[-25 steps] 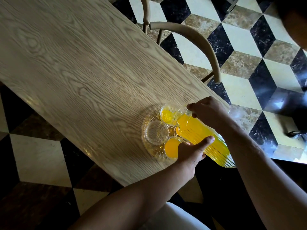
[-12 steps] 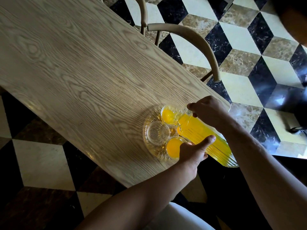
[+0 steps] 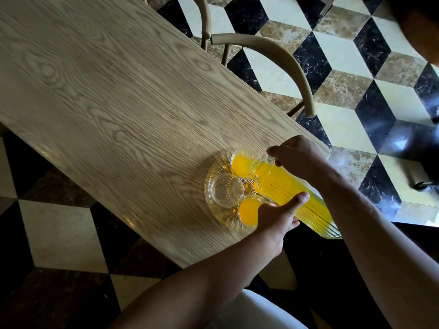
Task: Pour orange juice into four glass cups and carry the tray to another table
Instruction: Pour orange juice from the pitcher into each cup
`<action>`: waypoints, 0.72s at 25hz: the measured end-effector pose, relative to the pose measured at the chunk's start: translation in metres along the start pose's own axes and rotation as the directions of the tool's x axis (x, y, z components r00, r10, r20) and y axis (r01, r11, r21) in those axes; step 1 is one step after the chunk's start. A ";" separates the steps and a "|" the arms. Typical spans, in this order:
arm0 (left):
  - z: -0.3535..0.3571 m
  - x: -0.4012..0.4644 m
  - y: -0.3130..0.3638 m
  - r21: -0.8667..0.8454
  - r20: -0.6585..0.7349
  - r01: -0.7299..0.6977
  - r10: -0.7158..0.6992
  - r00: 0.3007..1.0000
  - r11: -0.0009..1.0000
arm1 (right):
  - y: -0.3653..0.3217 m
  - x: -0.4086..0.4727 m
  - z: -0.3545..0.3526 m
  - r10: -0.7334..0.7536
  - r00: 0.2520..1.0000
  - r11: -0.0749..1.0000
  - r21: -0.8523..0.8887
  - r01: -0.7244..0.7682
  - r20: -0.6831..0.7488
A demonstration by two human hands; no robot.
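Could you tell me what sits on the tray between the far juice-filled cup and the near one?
In the head view, the empty cup sits left of the gap between the far filled cup and the near one; the tilted pitcher covers its right side.

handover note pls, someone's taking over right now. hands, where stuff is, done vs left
Right hand: grips the top of the tilted juice pitcher, spout over the far cup.
Left hand: steadies the pitcher body from below.
Glass tray sits near the table end with the cups on it.
Done: near cup has juice; far cup is filling.
Left: empty cup; the fourth is hidden behind the pitcher. Then carry the tray.
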State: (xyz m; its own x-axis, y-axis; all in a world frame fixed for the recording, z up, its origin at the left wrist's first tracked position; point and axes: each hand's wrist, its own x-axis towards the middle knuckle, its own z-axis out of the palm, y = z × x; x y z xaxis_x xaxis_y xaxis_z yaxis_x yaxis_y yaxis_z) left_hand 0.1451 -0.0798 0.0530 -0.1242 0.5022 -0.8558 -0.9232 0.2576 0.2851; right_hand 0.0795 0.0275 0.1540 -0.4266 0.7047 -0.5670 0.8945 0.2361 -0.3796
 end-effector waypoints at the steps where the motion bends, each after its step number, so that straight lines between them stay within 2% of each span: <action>1: 0.000 0.000 0.000 0.001 0.002 -0.001 0.001 1.000 1.000 | 0.000 0.000 0.000 0.002 1.000 1.000 -0.003 -0.002 -0.001; 18: 0.004 -0.004 0.002 0.003 0.010 -0.008 0.008 1.000 1.000 | 0.002 0.001 -0.002 -0.007 1.000 1.000 -0.010 0.007 -0.019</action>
State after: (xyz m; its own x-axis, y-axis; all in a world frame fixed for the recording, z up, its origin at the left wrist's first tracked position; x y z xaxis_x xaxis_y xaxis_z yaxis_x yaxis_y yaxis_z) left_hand 0.1450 -0.0779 0.0588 -0.1279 0.5123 -0.8492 -0.9211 0.2560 0.2932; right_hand 0.0809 0.0299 0.1546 -0.4305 0.7154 -0.5504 0.8928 0.2478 -0.3762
